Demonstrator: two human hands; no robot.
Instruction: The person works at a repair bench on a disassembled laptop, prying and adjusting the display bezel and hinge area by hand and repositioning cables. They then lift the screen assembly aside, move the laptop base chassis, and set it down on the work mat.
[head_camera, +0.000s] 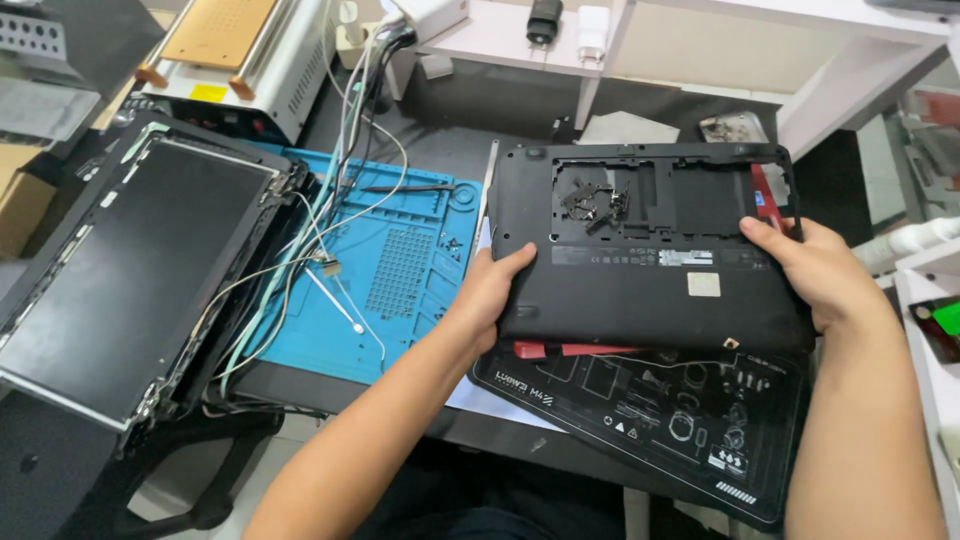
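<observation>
A detached laptop screen assembly (130, 270) is laid flat at the left edge of the bench, its loose cables (300, 270) trailing onto a blue silicone repair mat (400, 270), apparently so that it stays out of the working area. A black laptop base shell (645, 250), underside up, is held just above a dark printed work mat (660, 420), tilted slightly toward the viewer, which appears to present the open compartments for examination. The left hand (490, 295) is closed on the shell's left edge, thumb on top and fingers beneath. The right hand (815, 270) is clamped on the right edge in like manner, so the weight is shared between both sides. A red-handled tool (570, 350) is seen lying under the shell's near edge. Loose small parts, probably screws (595, 200), are gathered in the open bay, where the recess appears to contain them.
</observation>
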